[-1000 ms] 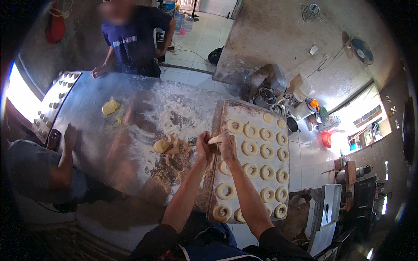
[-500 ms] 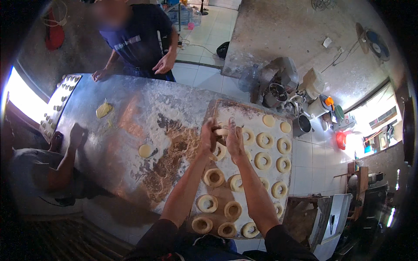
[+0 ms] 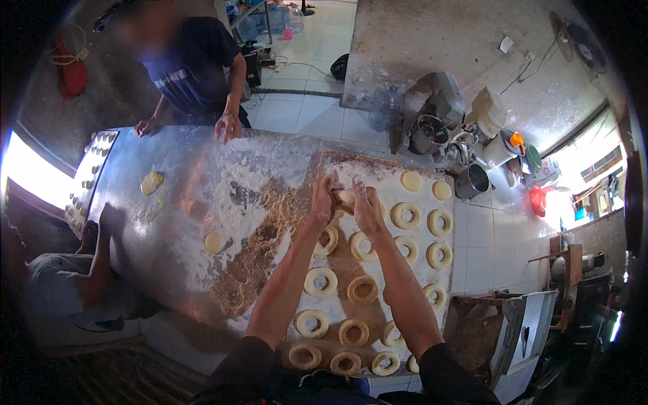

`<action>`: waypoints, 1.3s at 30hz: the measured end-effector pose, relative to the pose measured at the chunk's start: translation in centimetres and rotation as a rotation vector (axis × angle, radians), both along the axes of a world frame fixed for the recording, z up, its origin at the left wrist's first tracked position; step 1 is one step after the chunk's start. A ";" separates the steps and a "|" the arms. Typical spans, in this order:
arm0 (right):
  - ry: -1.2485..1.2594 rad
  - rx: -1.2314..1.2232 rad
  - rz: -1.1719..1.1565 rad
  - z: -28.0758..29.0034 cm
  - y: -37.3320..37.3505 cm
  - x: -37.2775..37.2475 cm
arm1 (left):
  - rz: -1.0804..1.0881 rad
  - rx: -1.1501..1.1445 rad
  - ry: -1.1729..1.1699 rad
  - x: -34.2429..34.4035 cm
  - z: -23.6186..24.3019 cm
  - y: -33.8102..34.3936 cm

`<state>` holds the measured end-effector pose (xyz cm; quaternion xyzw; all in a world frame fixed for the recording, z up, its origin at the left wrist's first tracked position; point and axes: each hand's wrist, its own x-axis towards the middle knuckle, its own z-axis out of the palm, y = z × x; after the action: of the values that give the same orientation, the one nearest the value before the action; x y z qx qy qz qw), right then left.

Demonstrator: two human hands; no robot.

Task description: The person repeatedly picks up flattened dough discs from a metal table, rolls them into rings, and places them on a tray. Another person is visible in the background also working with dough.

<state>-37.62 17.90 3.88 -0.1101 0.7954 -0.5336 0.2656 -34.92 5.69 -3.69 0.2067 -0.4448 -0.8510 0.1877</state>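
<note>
Both my hands are above the far part of a floured board (image 3: 432,351), which bears several rows of dough rings (image 3: 320,282). Between my left hand (image 3: 324,200) and my right hand (image 3: 367,210) is a pale piece of dough (image 3: 345,196), apparently a ring, gripped from both sides. My fingers are closed around it and partly hide its shape. Two flat dough rounds without a visible hole, one of them a dough disc (image 3: 412,181), lie at the board's far right corner.
Left of the board, the metal table (image 3: 182,270) carries scattered flour, a dough round (image 3: 214,243) and a yellowish lump (image 3: 152,183). A person (image 3: 196,67) stands at the far edge; another person (image 3: 61,277) is at the left. Metal pots (image 3: 471,181) stand on the floor beyond.
My view has shifted slightly, and both hands still hold the dough over the board. The person at the far edge has lowered a hand towards the table.
</note>
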 end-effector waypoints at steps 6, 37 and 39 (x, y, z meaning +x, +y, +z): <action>0.072 -0.256 0.055 -0.4 -0.4 -3.1 | 0.028 -0.315 -0.003 -2.9 -0.5 -2.4; 0.659 -0.047 0.099 -5.1 -3.5 -2.6 | 0.330 -0.981 -0.357 27.1 1.9 -7.5; 0.528 -0.060 0.287 -5.8 -10.2 2.6 | 0.334 -0.961 -0.385 29.4 1.8 -8.9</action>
<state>-35.07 7.72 -1.88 -0.3642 0.7971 -0.4668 0.1187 -5.49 -3.22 -1.86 0.3174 -0.7712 -0.4572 0.3090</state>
